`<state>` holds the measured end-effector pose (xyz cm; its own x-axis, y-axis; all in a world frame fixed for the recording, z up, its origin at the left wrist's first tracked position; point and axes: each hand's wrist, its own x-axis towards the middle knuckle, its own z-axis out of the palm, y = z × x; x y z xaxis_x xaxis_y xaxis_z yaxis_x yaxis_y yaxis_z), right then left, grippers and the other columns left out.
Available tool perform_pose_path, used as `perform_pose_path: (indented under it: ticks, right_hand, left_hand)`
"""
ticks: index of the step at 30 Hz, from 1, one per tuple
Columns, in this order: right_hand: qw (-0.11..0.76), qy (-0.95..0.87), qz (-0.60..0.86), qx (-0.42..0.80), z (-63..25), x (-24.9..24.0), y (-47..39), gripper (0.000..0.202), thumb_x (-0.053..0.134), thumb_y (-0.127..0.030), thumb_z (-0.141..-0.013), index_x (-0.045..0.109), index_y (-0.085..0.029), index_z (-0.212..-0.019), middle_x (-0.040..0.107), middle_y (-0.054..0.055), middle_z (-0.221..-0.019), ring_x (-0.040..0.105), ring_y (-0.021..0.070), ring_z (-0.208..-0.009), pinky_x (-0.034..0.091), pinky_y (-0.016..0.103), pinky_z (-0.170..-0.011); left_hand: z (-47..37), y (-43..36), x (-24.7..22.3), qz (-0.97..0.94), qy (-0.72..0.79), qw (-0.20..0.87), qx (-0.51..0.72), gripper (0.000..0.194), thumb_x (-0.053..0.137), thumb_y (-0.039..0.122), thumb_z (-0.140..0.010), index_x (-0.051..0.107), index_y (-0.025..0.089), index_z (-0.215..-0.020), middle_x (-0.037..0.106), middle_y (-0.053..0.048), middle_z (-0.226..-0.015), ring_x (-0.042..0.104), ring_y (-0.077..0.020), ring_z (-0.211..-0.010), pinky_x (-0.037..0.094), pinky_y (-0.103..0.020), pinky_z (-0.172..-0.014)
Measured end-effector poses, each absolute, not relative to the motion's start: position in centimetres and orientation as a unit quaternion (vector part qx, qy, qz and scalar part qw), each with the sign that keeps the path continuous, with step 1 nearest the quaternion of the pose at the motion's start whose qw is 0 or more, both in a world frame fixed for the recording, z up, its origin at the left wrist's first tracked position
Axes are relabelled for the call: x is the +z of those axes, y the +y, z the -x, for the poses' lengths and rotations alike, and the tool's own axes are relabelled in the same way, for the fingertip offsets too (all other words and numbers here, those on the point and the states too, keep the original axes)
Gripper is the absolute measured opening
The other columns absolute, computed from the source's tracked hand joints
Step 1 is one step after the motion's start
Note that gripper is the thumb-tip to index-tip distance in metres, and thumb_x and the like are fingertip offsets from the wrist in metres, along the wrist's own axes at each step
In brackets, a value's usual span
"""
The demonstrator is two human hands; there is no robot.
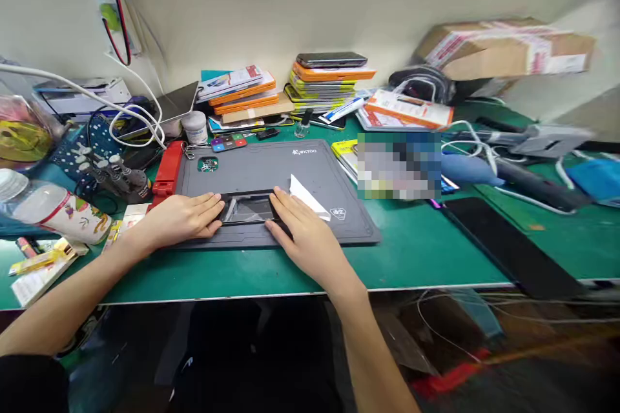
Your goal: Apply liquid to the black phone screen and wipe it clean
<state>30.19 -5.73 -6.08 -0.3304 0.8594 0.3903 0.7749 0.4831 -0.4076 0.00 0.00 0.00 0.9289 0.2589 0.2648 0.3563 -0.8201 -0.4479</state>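
Note:
A black, phone-sized rectangular frame [248, 208] with a glossy, reflective middle lies lengthwise across the grey work mat [242, 164]. My left hand [186, 216] grips its left end, fingers pressed together over it and the thumb at the near edge. At the right end my right hand [305, 226] holds it the same way, fingers laid over the top and thumb along the near side. Both ends are hidden under my fingers. A folded white paper [307, 199] lies on the mat just beyond my right hand.
Left of the mat stand a red tool [168, 168], a screwdriver holder [126, 184] and a bottle [58, 206]. Stacked boxes [324, 80] line the back. Right are a blurred patch [400, 168], a blue-and-black tool [513, 181] and a long black slab [508, 242] over the table edge.

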Motion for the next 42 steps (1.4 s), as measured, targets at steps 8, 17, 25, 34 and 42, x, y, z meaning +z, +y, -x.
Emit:
perform_pose_path:
  ticks: [8,17,25,34,42]
  right_hand:
    - [0.298,-0.810,0.497,0.084,-30.5,-6.8,-5.5,0.059,0.044,-0.043,-0.114,0.050,-0.014,-0.165,0.045,0.014,-0.171,0.047,0.0312,-0.158,0.039,0.055,-0.132]
    - [0.448,-0.703,0.513,0.205,-30.3,-5.4,-6.1,0.078,0.046,-0.049,-0.113,0.007,-0.031,-0.177,0.046,0.011,-0.172,0.038,0.0272,-0.163,0.039,0.057,-0.131]
    - [0.750,-0.334,0.506,0.263,-31.9,-4.6,-5.4,0.081,0.042,-0.050,-0.110,0.005,-0.020,-0.176,0.077,0.009,-0.112,0.075,0.0203,-0.079,0.064,0.042,-0.083]
    - [0.580,-0.553,0.573,0.175,-31.2,-5.1,-6.5,0.045,0.054,-0.050,-0.108,0.071,-0.025,-0.140,0.078,0.011,-0.122,0.075,0.0272,-0.111,0.061,0.049,-0.097]
    - [0.350,-0.775,0.525,0.042,-31.2,-7.7,-5.5,0.060,0.051,-0.062,-0.109,0.058,-0.024,-0.156,0.059,0.013,-0.162,0.050,0.0328,-0.155,0.025,0.065,-0.134]
  left_hand:
    - [0.3,-0.1,-0.5,0.947,-0.179,0.252,-0.091,0.040,0.047,0.031,-0.113,0.076,0.008,-0.127,0.079,-0.015,-0.129,0.081,-0.0259,-0.114,0.070,-0.034,-0.085]
    - [0.8,0.5,-0.9,0.950,-0.169,0.232,-0.125,0.036,0.052,0.030,-0.110,0.075,0.008,-0.127,0.080,-0.017,-0.127,0.081,-0.0269,-0.112,0.069,-0.034,-0.085]
    - [0.9,0.5,-1.4,0.948,-0.181,0.220,-0.144,0.033,0.054,0.030,-0.109,0.076,0.012,-0.127,0.080,-0.014,-0.128,0.081,-0.0251,-0.114,0.068,-0.032,-0.086]
    - [0.4,0.1,-1.7,0.938,-0.172,0.256,-0.160,0.036,0.048,0.028,-0.111,0.077,0.008,-0.121,0.082,-0.014,-0.121,0.082,-0.0256,-0.110,0.069,-0.033,-0.078]
    - [0.4,-0.1,-1.9,0.939,-0.178,0.243,-0.165,0.035,0.051,0.030,-0.110,0.078,0.009,-0.119,0.084,-0.013,-0.116,0.082,-0.0249,-0.108,0.069,-0.032,-0.079]
